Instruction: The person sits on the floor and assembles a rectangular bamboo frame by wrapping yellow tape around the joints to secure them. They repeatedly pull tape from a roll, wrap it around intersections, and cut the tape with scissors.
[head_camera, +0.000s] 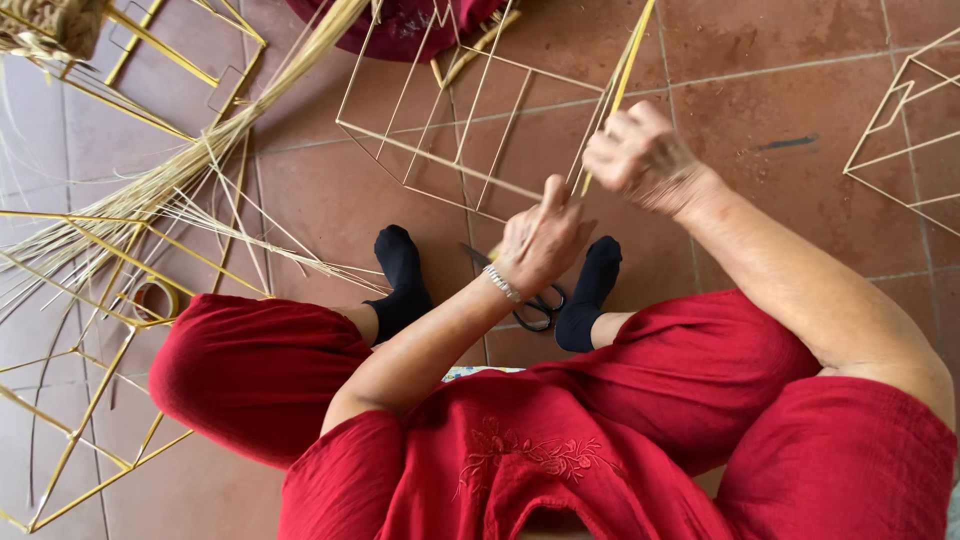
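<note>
Left hand: the left hand (540, 238), in the middle of the frame, has its fingers together, pinched on the lower end of a yellow strip (628, 62).
Right hand: the right hand (640, 155), just above and to the right, is closed around the same strip higher up.
Strip: it rises to the upper edge of the frame and crosses the wire frame (470, 120) on the floor.
Scissors: black scissors (535, 300) lie between the two black socks.
Progress: I judge the work is at an early stage; this wire frame looks bare, with no wrapping visible.
Material left: a large bundle of straw (170, 175) waits at upper left, beside a tape roll (155, 298).
</note>
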